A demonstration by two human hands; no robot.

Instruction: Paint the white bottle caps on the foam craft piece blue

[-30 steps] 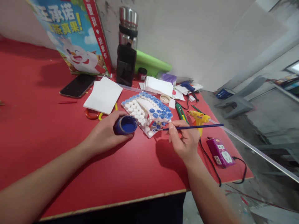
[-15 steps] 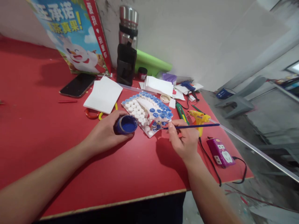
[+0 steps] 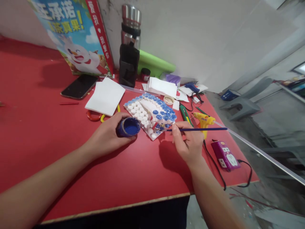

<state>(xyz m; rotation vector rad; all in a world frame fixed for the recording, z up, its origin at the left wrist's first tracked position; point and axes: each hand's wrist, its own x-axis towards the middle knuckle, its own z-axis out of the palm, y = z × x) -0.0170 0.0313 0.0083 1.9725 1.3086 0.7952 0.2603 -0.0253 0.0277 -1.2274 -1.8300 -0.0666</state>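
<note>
Wrapped around a small jar of blue paint (image 3: 130,128), my left hand (image 3: 108,135) keeps it tilted with its mouth facing me. My right hand (image 3: 188,141) pinches a thin dark blue paintbrush (image 3: 202,129), handle pointing right. The bristle end is at the lower right part of a white craft piece (image 3: 147,109) covered in round white discs. Many discs along its upper edge and right side are blue; those on the left and bottom are white. The craft piece lies on the red table (image 3: 133,178), just beyond both hands.
A yellow glue gun (image 3: 202,119), a green utility knife (image 3: 185,114) and a purple power socket (image 3: 225,156) lie at the right. Behind are a tape roll (image 3: 168,100), white paper (image 3: 105,95), a phone (image 3: 79,86), a tall bottle (image 3: 130,47) and a printed bag (image 3: 73,38).
The paintbrush has shifted slightly to the right, its tip still at the craft piece's lower right. My left hand and the jar have barely moved.
</note>
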